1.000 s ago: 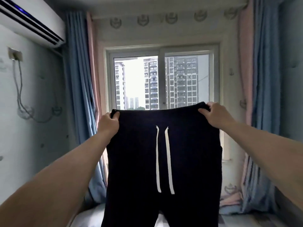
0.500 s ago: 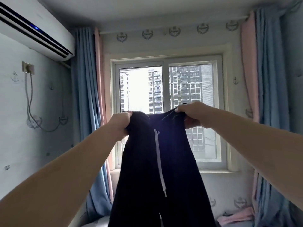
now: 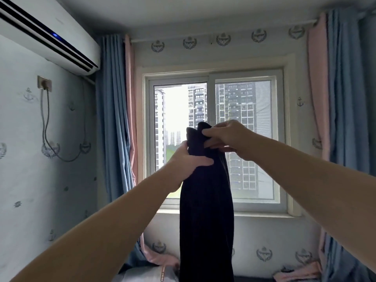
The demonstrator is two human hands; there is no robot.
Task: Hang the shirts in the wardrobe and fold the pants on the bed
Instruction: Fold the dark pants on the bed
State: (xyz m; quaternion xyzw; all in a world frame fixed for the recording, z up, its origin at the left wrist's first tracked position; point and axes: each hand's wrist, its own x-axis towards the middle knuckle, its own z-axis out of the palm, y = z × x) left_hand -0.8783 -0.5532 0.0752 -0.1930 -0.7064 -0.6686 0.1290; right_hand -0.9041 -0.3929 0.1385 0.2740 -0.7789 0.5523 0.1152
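Black pants (image 3: 206, 220) hang lengthwise in front of the window, folded in half so the two legs lie together. My right hand (image 3: 225, 137) pinches the gathered waistband at the top. My left hand (image 3: 187, 161) grips the fabric just below, thumb across the front. The white drawstring is hidden inside the fold. The pant legs run down out of the bottom of the view.
A window (image 3: 213, 139) faces me, flanked by blue and pink curtains (image 3: 114, 119). An air conditioner (image 3: 46, 35) is mounted high on the left wall. A strip of the bed (image 3: 146, 274) shows at the bottom, with curtain ends piled on it.
My hands came together, folding the pants from spread flat into a narrow half. The drawstring has disappeared inside the fold. My left hand slid below the right one.
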